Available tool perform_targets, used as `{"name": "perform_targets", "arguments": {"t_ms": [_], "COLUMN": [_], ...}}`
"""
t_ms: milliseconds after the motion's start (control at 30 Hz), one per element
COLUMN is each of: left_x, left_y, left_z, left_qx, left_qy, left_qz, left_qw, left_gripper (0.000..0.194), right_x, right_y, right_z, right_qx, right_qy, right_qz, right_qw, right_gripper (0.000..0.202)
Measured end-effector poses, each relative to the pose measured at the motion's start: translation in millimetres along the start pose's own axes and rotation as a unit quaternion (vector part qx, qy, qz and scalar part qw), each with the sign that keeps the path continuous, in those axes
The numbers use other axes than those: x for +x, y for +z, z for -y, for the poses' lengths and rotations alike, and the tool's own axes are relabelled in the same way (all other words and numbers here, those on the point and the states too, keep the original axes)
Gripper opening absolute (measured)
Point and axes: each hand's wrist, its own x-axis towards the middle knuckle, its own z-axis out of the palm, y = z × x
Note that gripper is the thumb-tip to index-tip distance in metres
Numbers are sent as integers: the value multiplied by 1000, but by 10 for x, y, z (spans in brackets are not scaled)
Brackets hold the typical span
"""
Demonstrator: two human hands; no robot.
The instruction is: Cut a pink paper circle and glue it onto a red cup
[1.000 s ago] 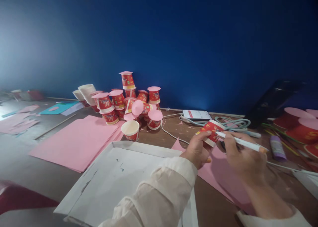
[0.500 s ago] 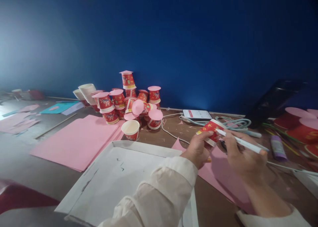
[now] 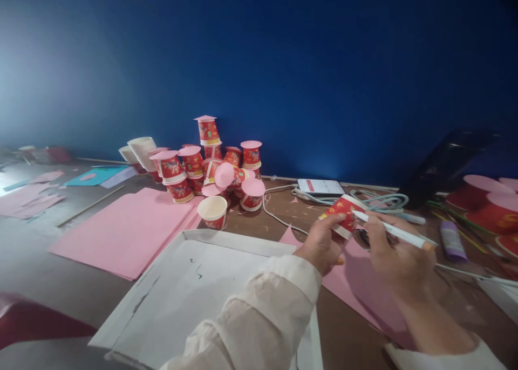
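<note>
My left hand [image 3: 324,243] grips a red paper cup [image 3: 343,213] with gold stars, tilted on its side. A white marker [image 3: 399,232] with an orange end is held in my right hand [image 3: 399,257], its tip at the cup's side. Under both hands lies a sheet of pink paper [image 3: 360,289]. Left of them, several red cups [image 3: 194,162] with pink paper discs are stacked against the blue wall. One open cup [image 3: 213,211] stands upright in front of the stack.
A white box lid [image 3: 170,294] lies before me, with pink sheets [image 3: 125,230] left of it. A phone [image 3: 321,186] and coiled cable [image 3: 384,200] sit behind my hands. A purple glue stick [image 3: 453,241] and more red cups [image 3: 481,203] are at right.
</note>
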Motion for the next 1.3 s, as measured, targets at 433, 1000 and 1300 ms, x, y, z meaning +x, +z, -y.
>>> {"name": "perform_targets", "arguments": {"t_ms": [433,1000,1300], "left_x": [47,62,100], "left_y": [-25,-19,-55], "left_z": [10,-27,-3], "left_qx": [-18,-63,-47], "left_qy": [0,-8,5], "left_qz": [-10,-24,-18], "left_qw": [1000,998,999], "left_gripper": [18,14,18], "right_x": [25,13,12], "right_y": [-44,-44,-38], "right_z": [79,20,17], "right_qx": [19,-1,-12], "right_qy": [59,115,116], "right_qz": [27,35,35], "right_qw": [998,993,993], "right_gripper": [27,32,37]}}
